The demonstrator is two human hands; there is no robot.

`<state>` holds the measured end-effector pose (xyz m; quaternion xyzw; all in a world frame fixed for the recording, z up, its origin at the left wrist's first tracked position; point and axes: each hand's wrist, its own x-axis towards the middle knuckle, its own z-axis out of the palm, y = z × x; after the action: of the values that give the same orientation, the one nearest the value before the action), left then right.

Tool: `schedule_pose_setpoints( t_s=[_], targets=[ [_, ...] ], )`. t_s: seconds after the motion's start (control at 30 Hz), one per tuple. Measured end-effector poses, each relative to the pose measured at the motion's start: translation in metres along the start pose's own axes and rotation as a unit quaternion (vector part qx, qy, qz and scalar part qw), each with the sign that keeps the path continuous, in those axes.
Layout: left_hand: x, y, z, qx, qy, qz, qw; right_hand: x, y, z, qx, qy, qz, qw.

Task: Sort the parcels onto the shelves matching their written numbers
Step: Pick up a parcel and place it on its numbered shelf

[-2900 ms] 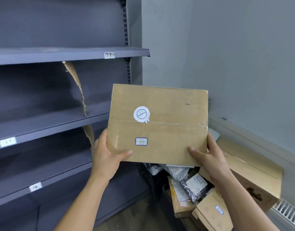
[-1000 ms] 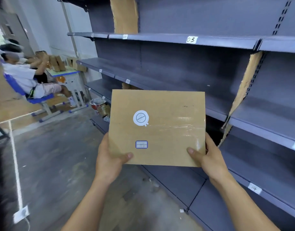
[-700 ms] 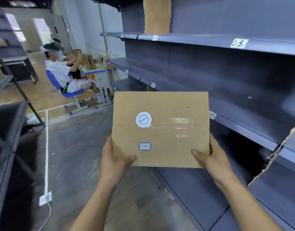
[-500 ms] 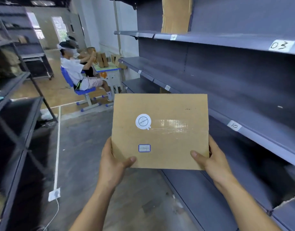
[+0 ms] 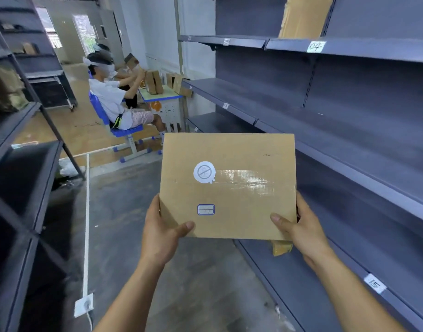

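The person holds a flat cardboard parcel (image 5: 241, 152) in the air in the aisle. It is just beside the front edges of the grey shelves (image 5: 354, 152) on the right and touches none of them. The left hand (image 5: 162, 233) grips its lower left corner, thumb curled over the face and fingers hidden beneath. The right hand (image 5: 301, 231) grips the lower right corner, thumb on the face and fingers wrapped round the side edge.

The step seems to be finding the shelf that bears the parcel's number. The small blue-framed label (image 5: 206, 209) faces up between the two thumbs, but its writing is too blurred to read. To do this well, the person should hold that label face-up and check it against edge tags such as the "04" tag (image 5: 315, 46). Only then should the parcel slide flat over the matching shelf's front edge.
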<state>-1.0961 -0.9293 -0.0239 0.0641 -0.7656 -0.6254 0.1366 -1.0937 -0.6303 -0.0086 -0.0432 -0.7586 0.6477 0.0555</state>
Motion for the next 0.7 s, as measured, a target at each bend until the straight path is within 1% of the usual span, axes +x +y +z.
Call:
schedule_pose_setpoints(
  t_s=[0.2, 0.43, 0.6, 0.7],
  targets=[
    [0.068, -0.019, -0.016, -0.001, 0.006, -0.008, 1.000, 0.055, -0.002, 0.046, 0.009, -0.004, 0.020, 1.000],
    [0.156, -0.038, -0.011, -0.011, 0.005, -0.013, 1.000, 0.140, 0.008, 0.082, 0.007, 0.002, 0.025, 1.000],
    [0.234, -0.047, 0.001, -0.011, -0.006, -0.013, 1.000, 0.211, 0.013, 0.104, 0.025, -0.001, 0.031, 0.999],
    [0.280, -0.046, 0.006, -0.022, -0.026, -0.012, 0.999, 0.251, 0.010, 0.117, 0.019, 0.003, 0.033, 0.999]
  ],
)
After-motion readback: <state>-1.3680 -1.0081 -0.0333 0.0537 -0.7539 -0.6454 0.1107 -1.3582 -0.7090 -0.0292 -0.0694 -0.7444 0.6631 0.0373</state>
